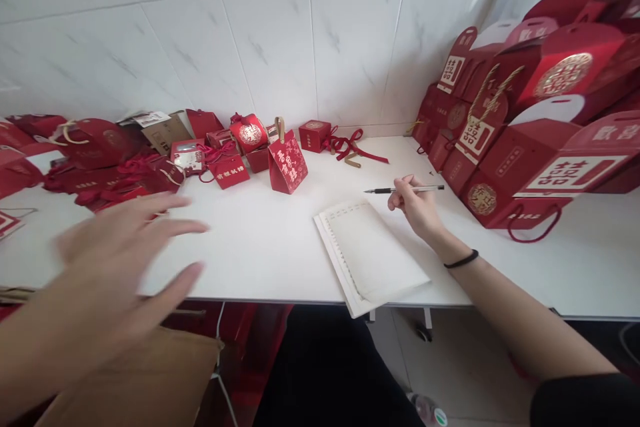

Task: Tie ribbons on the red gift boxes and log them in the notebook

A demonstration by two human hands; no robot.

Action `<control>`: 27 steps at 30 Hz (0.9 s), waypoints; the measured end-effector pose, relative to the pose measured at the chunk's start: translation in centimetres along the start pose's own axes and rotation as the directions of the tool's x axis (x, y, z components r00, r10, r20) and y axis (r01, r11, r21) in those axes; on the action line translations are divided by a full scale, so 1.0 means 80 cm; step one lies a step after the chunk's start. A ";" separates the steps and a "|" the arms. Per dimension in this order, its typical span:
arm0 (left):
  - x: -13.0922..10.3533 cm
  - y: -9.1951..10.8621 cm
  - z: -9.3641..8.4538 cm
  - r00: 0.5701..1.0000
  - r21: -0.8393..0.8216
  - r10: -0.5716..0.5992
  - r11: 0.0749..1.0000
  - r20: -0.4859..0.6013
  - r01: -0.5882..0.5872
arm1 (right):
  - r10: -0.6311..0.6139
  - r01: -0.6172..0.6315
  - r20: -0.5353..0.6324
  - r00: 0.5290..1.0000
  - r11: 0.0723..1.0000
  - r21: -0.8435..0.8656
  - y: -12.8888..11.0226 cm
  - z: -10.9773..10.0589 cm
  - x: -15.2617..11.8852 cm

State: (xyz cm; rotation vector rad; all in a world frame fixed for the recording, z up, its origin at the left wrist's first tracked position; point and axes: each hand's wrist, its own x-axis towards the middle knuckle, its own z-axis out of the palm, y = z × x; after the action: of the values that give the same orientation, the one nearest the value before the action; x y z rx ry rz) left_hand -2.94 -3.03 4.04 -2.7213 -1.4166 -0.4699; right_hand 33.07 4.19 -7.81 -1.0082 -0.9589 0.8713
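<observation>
In my right hand (413, 203) a black-and-clear pen (380, 191) lies level, its tip pointing left. Below and left of that hand, a white notebook (375, 250) rests open at the table's front edge, a few faint lines of writing near its top. My left hand (135, 240), slightly blurred, hovers over the left part of the table with fingers spread and nothing in them. Just beyond its fingertips stand small red gift boxes, among them a red box with a loop handle (287, 163) and a flat red tag box (229, 171).
Red gift boxes (535, 153) are stacked high at the right. More red boxes (95, 143) crowd the left back, along with a red ribbon (353, 145) by the tiled wall (270, 33). A cardboard box (165, 367) is below the white table (240, 247); a plastic bottle (427, 408) is on the floor.
</observation>
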 end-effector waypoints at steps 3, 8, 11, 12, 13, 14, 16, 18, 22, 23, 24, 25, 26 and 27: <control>0.077 0.030 0.040 0.986 0.126 0.162 0.978 0.040 -0.166 | 0.049 -0.049 0.003 0.999 0.998 0.047 0.007 -0.001 0.000; 0.209 0.079 0.165 0.972 -0.115 0.133 0.987 0.192 -0.112 | 0.134 -0.134 0.015 0.991 0.991 0.021 0.018 -0.001 0.001; 0.244 0.083 0.218 0.964 -0.271 0.130 0.960 0.232 -0.064 | 0.101 -0.102 -0.020 0.995 0.989 -0.103 0.017 0.004 0.001; 0.249 0.080 0.229 0.962 -0.305 0.134 0.951 0.236 -0.058 | 0.081 -0.083 -0.021 0.996 0.987 -0.140 0.016 0.007 0.000; 0.251 0.075 0.236 0.962 -0.344 0.139 0.938 0.236 -0.051 | 0.064 -0.066 -0.015 0.998 0.984 -0.164 0.014 0.010 0.000; 0.251 0.070 0.241 0.963 -0.388 0.146 0.920 0.228 -0.047 | 0.054 -0.055 -0.005 0.999 0.983 -0.173 0.013 0.013 -0.001; 0.246 0.059 0.243 0.963 -0.489 0.174 0.871 0.208 -0.052 | 0.059 -0.056 0.014 0.998 0.984 -0.167 0.011 0.018 -0.001; 0.240 0.049 0.239 0.952 -0.560 0.222 0.826 0.210 -0.069 | 0.070 -0.064 0.036 0.997 0.988 -0.138 0.012 0.020 -0.001; 0.227 0.038 0.227 0.893 -0.567 0.340 0.814 0.296 -0.122 | 0.088 -0.082 0.060 0.994 0.992 -0.099 0.019 0.016 0.002; 0.225 0.037 0.224 0.879 -0.555 0.358 0.821 0.316 -0.134 | 0.100 -0.093 0.058 0.993 0.989 -0.113 0.021 0.014 0.003; 0.222 0.035 0.223 0.868 -0.542 0.367 0.829 0.334 -0.142 | 0.114 -0.106 0.052 0.992 0.985 -0.139 0.023 0.013 0.004; 0.219 0.034 0.221 0.858 -0.529 0.373 0.836 0.352 -0.146 | 0.127 -0.118 0.042 0.991 0.978 -0.174 0.024 0.011 0.004; 0.216 0.033 0.220 0.849 -0.520 0.376 0.842 0.372 -0.145 | 0.138 -0.129 0.033 0.990 0.969 -0.212 0.024 0.010 0.004; 0.214 0.032 0.219 0.840 -0.513 0.376 0.847 0.391 -0.140 | 0.146 -0.136 0.024 0.989 0.960 -0.246 0.023 0.010 0.002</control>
State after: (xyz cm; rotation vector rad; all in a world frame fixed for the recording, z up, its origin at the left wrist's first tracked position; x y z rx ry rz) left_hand 12.67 12.05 -7.58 -3.5633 -1.0482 -0.1210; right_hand 32.12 5.13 -9.35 -1.2858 -1.0581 0.9100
